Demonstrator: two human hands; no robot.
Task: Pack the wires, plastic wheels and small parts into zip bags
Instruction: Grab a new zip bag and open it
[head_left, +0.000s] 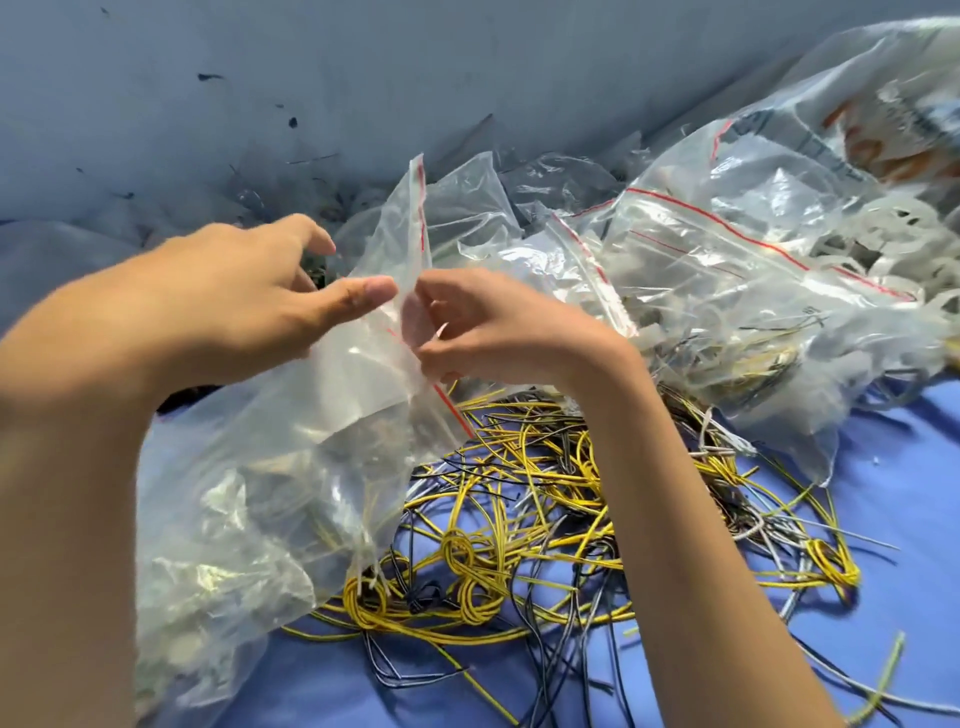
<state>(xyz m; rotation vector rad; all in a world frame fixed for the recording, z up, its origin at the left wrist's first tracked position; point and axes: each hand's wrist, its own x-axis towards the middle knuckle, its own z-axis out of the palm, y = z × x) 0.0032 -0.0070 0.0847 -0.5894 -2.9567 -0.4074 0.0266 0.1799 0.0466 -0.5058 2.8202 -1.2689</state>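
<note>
A clear zip bag (322, 415) with a red strip along its mouth is held up in the middle of the view, with parts and wires visible through its lower half. My left hand (249, 296) holds the bag's mouth, thumb on the near side and fingers curled behind the plastic. My right hand (483, 332) pinches the same red-strip edge just to the right. Below the bag a tangled heap of yellow, black and grey wires (545, 519) lies on the blue surface (893, 530).
Several more clear zip bags (727, 270) with red strips, filled with whitish plastic parts, are piled at the right and back. A grey-blue wall (311, 78) rises behind the pile. Loose wire ends trail toward the lower right corner.
</note>
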